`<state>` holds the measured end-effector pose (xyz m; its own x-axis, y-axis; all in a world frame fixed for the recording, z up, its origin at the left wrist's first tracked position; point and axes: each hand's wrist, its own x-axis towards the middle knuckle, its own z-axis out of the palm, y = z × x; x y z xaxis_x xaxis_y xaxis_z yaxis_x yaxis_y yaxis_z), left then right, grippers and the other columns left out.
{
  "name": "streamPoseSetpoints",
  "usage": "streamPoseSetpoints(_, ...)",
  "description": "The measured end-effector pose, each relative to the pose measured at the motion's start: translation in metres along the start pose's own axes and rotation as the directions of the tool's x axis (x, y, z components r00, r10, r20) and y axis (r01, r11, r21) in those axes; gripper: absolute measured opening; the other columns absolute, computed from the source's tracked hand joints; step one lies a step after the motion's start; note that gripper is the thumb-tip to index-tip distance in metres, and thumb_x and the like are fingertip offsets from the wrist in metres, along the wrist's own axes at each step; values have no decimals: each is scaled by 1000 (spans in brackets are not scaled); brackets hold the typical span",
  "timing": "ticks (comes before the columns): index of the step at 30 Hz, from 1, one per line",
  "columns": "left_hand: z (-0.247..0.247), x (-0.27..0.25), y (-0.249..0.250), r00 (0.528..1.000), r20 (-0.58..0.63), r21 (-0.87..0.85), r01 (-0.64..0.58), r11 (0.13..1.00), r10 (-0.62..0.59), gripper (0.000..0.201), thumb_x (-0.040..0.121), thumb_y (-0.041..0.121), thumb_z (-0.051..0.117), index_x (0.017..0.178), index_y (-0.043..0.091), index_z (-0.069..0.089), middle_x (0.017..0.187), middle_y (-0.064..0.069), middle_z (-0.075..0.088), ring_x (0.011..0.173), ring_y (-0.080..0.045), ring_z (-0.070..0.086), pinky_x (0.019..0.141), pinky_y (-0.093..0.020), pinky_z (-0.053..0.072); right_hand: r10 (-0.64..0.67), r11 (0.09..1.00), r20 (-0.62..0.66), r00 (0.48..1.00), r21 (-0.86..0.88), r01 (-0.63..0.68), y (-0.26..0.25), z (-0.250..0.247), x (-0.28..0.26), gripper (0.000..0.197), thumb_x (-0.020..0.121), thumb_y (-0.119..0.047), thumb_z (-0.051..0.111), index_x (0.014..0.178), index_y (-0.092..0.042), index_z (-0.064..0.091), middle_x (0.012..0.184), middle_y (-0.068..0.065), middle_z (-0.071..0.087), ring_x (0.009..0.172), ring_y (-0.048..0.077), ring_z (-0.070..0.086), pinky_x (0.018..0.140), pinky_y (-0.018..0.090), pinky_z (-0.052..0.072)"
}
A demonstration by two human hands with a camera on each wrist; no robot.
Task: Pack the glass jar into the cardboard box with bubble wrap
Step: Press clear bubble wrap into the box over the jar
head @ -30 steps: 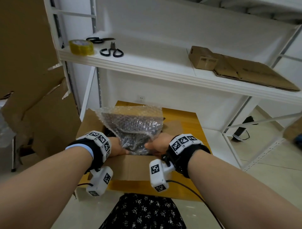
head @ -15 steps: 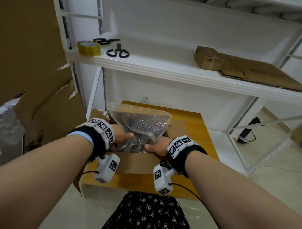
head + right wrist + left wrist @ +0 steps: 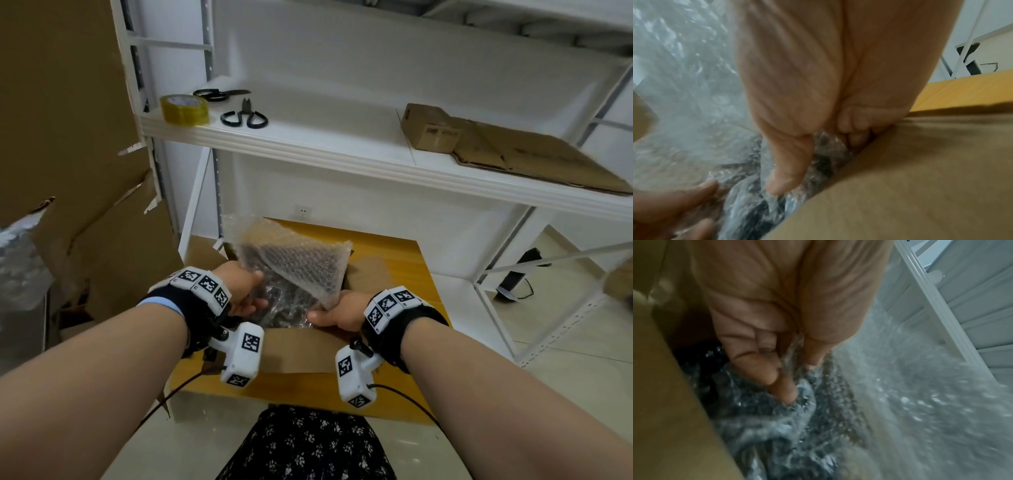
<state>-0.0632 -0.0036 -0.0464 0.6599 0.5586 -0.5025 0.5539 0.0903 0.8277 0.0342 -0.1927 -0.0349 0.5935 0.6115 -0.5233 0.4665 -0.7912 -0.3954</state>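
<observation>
A white metal shelf (image 3: 308, 144) runs across the top of the head view. On it, at the upper left, sit a roll of yellow tape (image 3: 184, 109) and two pairs of black scissors (image 3: 244, 116). A small folded box (image 3: 432, 128) and flat cardboard (image 3: 534, 159) lie at the upper right. Below, in the middle of the frame, an open cardboard box (image 3: 294, 351) rests on a yellow table (image 3: 404, 260).

A sheet of bubble wrap (image 3: 294, 267) sticks up out of the box, and its lower part is bunched down inside. The left hand (image 3: 244, 291) pinches the wrap at its left side, thumb on top and fingers (image 3: 764, 369) under. The right hand (image 3: 337, 310) pinches the lower right corner against the box wall, thumb pressing down and fingers curled. Something dark shows through the wrap, low in the box. That is likely the glass jar, but it is too blurry to be sure.

The step looks like tucking the wrap down around the jar. To do it well, push the loose top part down slowly and fold it over the dark shape. Keep both hands low, at the sides of the box. Fill the gaps so the jar cannot bump the walls. Do not press hard on the glass, and do not let the wrap spring back up.
</observation>
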Motion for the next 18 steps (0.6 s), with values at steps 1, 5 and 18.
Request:
streamPoseSetpoints(1, -2, 0, 0, 1000, -7, -18, 11, 1000, -11, 31, 98, 32, 50, 120, 10, 53, 81, -7, 66, 67, -19, 66, 51, -27, 50, -1, 1000, 3, 1000, 23, 1, 1, -1, -1, 46, 91, -56, 58, 128, -29, 63, 134, -1, 58, 120, 22, 54, 103, 34, 40)
streamPoseSetpoints(5, -8, -1, 3, 999, -49, 57, 24, 998, -21, 53, 91, 50, 55, 120, 6, 56, 93, -11, 74, 74, -22, 68, 63, -33, 56, -3, 998, 30, 1000, 67, 1, 2, -10, 0, 55, 76, -63, 71, 119, -28, 67, 119, -5, 67, 112, 20, 60, 102, 36, 44)
streamPoseSetpoints(18, -8, -3, 0, 986, 14, 589, -142, 796, 166, 39, 86, 50, 62, 100, 14, 63, 95, -4, 65, 86, -22, 61, 83, -33, 50, 43, 671, -69, 997, 742, 22, 3, -55, -27, 18, 89, -17, 68, 104, -8, 67, 92, 13, 74, 89, 27, 71, 93, 41, 55)
